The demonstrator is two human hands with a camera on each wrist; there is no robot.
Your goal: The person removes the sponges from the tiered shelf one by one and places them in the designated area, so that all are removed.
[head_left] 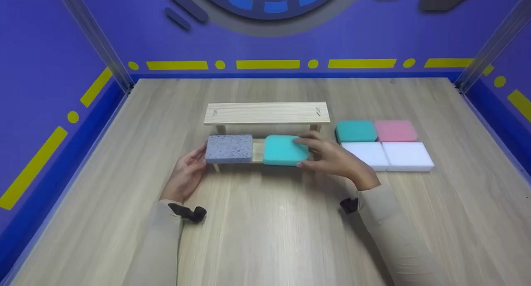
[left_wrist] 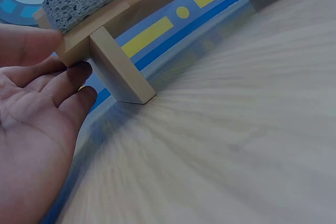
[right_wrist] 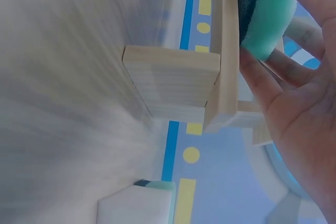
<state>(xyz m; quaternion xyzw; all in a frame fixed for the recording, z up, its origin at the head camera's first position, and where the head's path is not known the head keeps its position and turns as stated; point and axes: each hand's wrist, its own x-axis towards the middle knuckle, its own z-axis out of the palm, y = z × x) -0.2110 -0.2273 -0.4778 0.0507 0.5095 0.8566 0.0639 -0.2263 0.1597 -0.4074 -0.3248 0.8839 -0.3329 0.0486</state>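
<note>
A grey speckled, porous block (head_left: pixel 229 148) lies on the left part of the front board (head_left: pixel 258 150) of a light wooden rack. My left hand (head_left: pixel 187 170) grips that board's left end; in the left wrist view its thumb (left_wrist: pixel 31 44) lies at the block's corner and its fingers reach below the board. To the right, a turquoise sponge (head_left: pixel 285 150) sits over the same board. My right hand (head_left: pixel 330 155) holds its right side between thumb and fingers. The right wrist view shows the sponge's dark layer (right_wrist: pixel 248 6) facing the board.
Behind stands the rack's higher back board (head_left: pixel 266 114). On the table to the right lie a green sponge (head_left: pixel 356 131), a pink sponge (head_left: pixel 396 131) and two white blocks (head_left: pixel 365 154) side by side. A blue wall (head_left: pixel 265 49) borders the table's far edge.
</note>
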